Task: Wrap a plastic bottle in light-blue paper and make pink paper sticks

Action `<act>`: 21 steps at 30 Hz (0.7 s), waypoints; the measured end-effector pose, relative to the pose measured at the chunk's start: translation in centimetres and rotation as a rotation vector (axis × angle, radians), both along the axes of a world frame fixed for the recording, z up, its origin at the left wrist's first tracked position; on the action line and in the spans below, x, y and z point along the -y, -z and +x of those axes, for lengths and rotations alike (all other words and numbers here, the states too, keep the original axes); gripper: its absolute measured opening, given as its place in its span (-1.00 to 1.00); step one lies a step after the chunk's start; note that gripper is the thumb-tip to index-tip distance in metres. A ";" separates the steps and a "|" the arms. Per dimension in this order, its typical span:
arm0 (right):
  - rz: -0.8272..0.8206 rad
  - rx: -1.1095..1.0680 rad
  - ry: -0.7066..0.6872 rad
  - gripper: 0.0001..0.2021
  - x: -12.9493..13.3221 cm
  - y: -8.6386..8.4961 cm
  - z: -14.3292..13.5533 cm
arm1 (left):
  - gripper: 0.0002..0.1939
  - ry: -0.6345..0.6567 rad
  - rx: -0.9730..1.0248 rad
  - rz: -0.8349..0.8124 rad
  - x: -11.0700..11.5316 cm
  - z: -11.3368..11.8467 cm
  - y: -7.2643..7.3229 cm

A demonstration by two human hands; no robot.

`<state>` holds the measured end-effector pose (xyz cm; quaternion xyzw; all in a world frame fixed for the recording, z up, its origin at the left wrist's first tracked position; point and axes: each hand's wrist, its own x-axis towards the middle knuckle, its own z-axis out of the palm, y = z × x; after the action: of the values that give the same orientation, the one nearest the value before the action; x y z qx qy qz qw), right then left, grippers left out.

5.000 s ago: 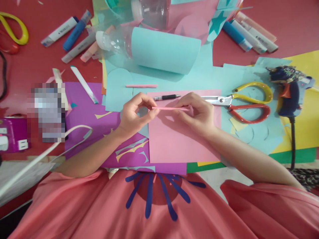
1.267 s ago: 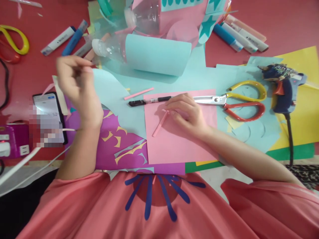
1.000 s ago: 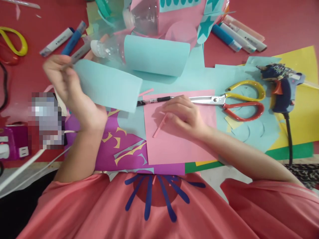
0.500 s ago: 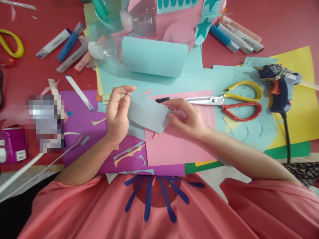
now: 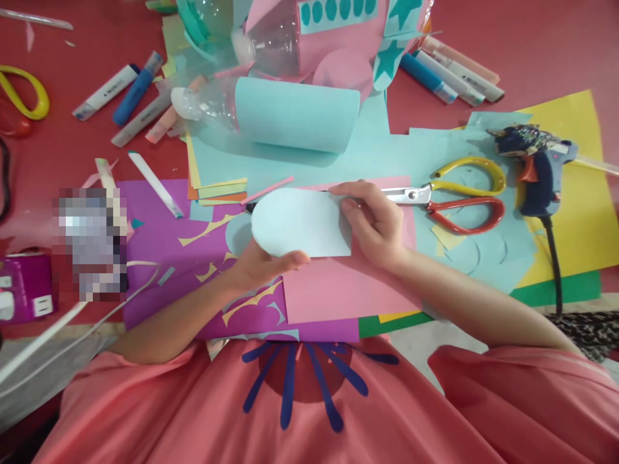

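A pale blue paper piece (image 5: 300, 222), rounded at its left end and straight at its right, is held up between both hands. My left hand (image 5: 261, 263) supports it from below, thumb on the lower edge and fingers hidden behind it. My right hand (image 5: 374, 222) pinches its right end between thumb and fingers. Scissors (image 5: 464, 193) with one yellow and one red handle lie just right of that hand, their blades mostly covered by the hand and paper. Under the hands lie a pink sheet (image 5: 338, 290) and a purple sheet (image 5: 159, 283) with curved paper scraps.
A plastic bottle wrapped in light blue paper (image 5: 297, 115) lies beyond the hands, with a pink-decorated bottle (image 5: 338, 32) behind. A glue gun (image 5: 541, 167) rests on yellow paper (image 5: 580, 225) at right. Markers (image 5: 138, 87) lie at both sides. A white cable (image 5: 43, 341) crosses the left.
The blue paper has turned flat to face me and now shows its rounded end. My left hand has moved down and right, beneath it. My right hand keeps its hold.
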<state>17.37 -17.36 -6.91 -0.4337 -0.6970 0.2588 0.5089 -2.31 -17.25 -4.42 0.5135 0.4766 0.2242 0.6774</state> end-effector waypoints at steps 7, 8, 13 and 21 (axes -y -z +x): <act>-0.079 0.291 -0.031 -0.76 -0.2 -3.6 2.4 | -0.57 -0.114 -0.032 0.043 -0.6 0.3 0.5; -0.080 0.351 -0.018 -0.80 -0.1 -4.3 3.6 | -0.59 -0.169 -0.018 0.029 -0.8 0.2 0.6; -0.282 0.561 0.643 -0.89 0.7 -6.9 11.1 | -0.59 -0.268 0.077 -0.027 -1.4 0.4 0.6; -0.953 0.717 1.138 -0.54 0.2 -7.4 15.8 | -0.60 -0.249 0.097 -0.034 -1.4 0.2 0.8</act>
<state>33.13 -17.61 0.54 -0.9463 -0.3063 0.0755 0.0702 -2.13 -15.84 -5.19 0.4273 0.5073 0.3231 0.6750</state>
